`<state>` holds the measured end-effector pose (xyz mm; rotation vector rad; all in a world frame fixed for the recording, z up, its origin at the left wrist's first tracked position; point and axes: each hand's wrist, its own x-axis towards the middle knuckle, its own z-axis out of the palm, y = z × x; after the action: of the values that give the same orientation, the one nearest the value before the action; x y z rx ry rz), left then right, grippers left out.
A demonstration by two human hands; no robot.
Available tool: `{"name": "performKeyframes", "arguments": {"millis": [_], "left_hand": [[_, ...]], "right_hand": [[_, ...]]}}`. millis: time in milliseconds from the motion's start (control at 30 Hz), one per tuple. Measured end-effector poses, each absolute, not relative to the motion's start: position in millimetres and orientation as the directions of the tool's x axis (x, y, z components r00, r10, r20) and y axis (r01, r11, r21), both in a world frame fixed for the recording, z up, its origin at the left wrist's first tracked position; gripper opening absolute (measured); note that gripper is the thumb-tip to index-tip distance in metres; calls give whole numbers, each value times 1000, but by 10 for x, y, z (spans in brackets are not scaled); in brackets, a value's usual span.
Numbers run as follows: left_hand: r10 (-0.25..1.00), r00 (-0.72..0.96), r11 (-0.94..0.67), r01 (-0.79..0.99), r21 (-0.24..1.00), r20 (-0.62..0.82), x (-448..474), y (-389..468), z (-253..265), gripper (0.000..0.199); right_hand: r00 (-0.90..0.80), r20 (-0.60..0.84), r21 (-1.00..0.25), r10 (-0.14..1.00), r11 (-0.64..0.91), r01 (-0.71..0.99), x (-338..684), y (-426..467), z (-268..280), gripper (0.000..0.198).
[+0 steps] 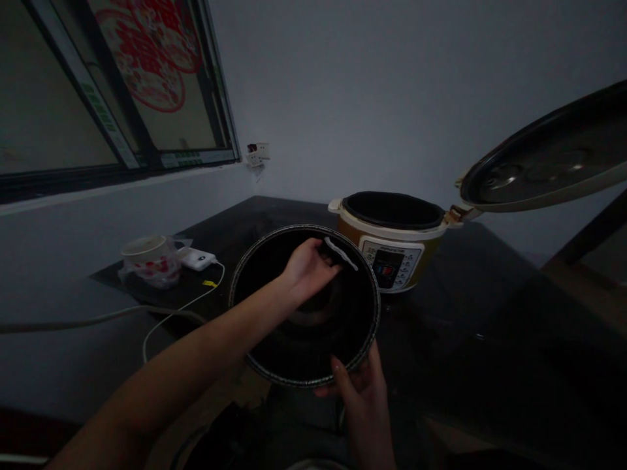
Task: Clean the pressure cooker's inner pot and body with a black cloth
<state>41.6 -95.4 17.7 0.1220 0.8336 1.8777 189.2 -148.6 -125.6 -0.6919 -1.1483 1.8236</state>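
A round black inner pot [313,362] is tilted with its mouth toward me, and its rim looks speckled. My right hand [360,388] grips the near right rim, thumb on the inside and fingers underneath. Reaching in from the left, my left hand [312,269] is inside the pot with its fingers curled near the far wall. A thin strip of white cloth [341,252] shows past its fingertips; the hand hides the rest of it. Behind the pot stands an electric pressure cooker [392,254] with a control panel, its lid [548,160] raised to the right.
A dark glossy table [470,326] carries the cooker. At its left are a bagged tub [147,261] and a white device [198,258] with a white cable [181,307]. A wall socket [258,155] sits beside the window [122,85].
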Motion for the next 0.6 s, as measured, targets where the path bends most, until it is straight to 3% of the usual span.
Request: {"name": "performKeyframes", "arguments": {"millis": [200, 333, 600], "left_hand": [[818, -530, -401, -804, 440, -224, 229, -1183, 252, 25], [792, -584, -501, -789, 355, -178, 158, -1407, 258, 34], [730, -661, -584, -734, 346, -171, 162, -1527, 279, 40]], "right_hand": [[-474, -22, -894, 880, -229, -384, 1871, -1476, -1333, 86], [-459, -25, -903, 888, -217, -371, 1876, -1462, -1338, 87], [-480, -57, -900, 875, -253, -354, 1896, -1476, -1185, 85]]}}
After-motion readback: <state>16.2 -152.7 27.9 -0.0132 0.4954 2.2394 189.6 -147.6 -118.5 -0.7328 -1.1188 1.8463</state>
